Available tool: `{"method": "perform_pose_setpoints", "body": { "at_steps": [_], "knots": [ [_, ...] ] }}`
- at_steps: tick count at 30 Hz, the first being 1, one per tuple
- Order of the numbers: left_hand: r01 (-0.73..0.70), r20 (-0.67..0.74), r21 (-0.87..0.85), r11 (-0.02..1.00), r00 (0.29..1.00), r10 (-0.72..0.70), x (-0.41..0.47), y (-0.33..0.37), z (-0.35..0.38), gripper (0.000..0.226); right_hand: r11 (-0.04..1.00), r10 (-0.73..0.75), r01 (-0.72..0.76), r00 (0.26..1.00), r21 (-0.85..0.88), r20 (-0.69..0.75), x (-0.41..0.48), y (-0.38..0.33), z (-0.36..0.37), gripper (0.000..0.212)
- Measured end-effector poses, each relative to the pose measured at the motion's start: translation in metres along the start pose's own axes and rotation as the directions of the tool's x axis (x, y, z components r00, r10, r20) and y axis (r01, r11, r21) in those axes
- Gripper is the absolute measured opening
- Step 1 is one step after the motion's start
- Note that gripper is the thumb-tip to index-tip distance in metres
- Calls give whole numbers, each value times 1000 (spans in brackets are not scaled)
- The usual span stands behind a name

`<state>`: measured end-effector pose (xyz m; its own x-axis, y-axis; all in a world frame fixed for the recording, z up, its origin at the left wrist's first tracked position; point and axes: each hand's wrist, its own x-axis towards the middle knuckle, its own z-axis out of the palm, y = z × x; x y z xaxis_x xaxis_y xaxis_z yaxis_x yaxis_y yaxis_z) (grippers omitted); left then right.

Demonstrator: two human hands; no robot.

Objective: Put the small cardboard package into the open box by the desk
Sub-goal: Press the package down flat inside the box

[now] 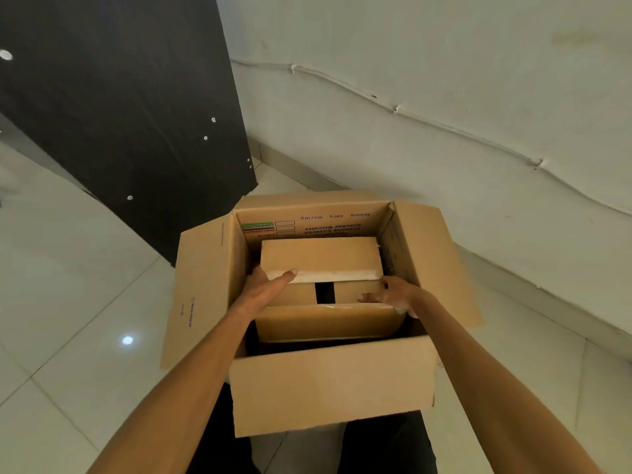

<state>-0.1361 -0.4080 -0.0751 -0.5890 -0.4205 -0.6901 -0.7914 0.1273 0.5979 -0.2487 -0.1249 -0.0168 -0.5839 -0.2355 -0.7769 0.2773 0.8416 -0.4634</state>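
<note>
A large open cardboard box (328, 381) stands on the tiled floor with all its flaps folded outward. Inside it sits the small cardboard package (321, 256), plain brown with a pale strip along its near edge. My left hand (268, 289) grips the package's near left corner, thumb lying on the pale strip. My right hand (391, 294) holds the near right corner, fingers spread along the front face. In front of the package, lower in the box, lies another flat taped carton (328, 323).
The dark side panel of the desk (119, 107) rises just left of and behind the box. A pale wall (444, 80) with a clipped cable runs along the right. My dark trousers (386, 446) show below the box.
</note>
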Motion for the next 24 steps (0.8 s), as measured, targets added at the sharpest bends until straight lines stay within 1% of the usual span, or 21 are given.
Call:
{"method": "perform_pose_setpoints", "body": {
  "at_steps": [2,5,7,8,10,11,12,13,14,15,16,17,18,19,20,21,22,23,24],
  "knots": [
    [-29,24,56,998,999,28,8,6,5,129,1000,-17,18,1000,26,-20,3,3,-3,90],
    [-8,38,222,975,999,0,-5,17,3,112,998,-59,59,998,16,-3,0,4,-1,95],
    [-6,70,282,959,997,-14,-12,12,-4,104,997,-69,70,997,-33,24,-7,1,0,96],
    [-4,91,275,961,996,-22,-13,7,-7,110,997,-70,71,997,-30,24,-7,2,0,96],
    [17,121,222,975,992,-45,-7,-7,-9,140,995,-91,90,996,50,11,-6,-1,2,100],
    [36,110,189,981,992,-57,2,-17,-7,150,991,-110,109,994,75,6,-6,-4,3,100],
    [38,99,154,987,994,-54,11,-26,-4,153,990,-115,115,993,80,0,-5,-5,4,95],
    [28,99,130,991,994,-41,3,-25,-4,149,989,-122,122,992,83,-5,-5,-5,6,85],
    [9,98,117,993,995,-20,-15,-19,-6,137,989,-120,120,993,89,-5,-8,-4,7,73],
    [-20,83,104,994,996,11,-27,-14,-6,118,988,-123,125,992,90,-28,-8,-3,7,65],
    [-48,63,78,996,997,43,-34,-11,-5,98,990,-116,122,990,77,-77,-10,-2,7,64],
    [-82,35,53,995,996,81,-39,-8,-4,82,991,-120,128,983,51,-139,-11,-1,5,68],
    [-125,-7,53,991,992,125,-43,-5,-4,74,991,-134,137,969,2,-206,-12,0,3,74],
    [-172,-60,72,982,982,177,-47,-3,-4,70,985,-175,169,949,-47,-262,-11,2,2,75],
    [-231,-117,97,968,963,241,-53,-1,-5,66,974,-225,206,921,-94,-319,-11,2,3,70],
    [-306,-172,111,945,931,322,-58,-1,-5,60,956,-292,260,879,-134,-378,-17,-1,3,61],
    [-395,-232,134,909,879,417,-64,-2,-7,53,933,-361,321,821,-164,-443,-27,-6,3,50],
    [-478,-296,194,857,804,515,-68,-4,-9,49,910,-413,369,755,-192,-509,-33,-8,1,41],
    [-523,-351,300,798,717,602,-72,-6,-12,48,893,-445,390,694,-224,-567,-36,-9,-2,34]
  ]
}}
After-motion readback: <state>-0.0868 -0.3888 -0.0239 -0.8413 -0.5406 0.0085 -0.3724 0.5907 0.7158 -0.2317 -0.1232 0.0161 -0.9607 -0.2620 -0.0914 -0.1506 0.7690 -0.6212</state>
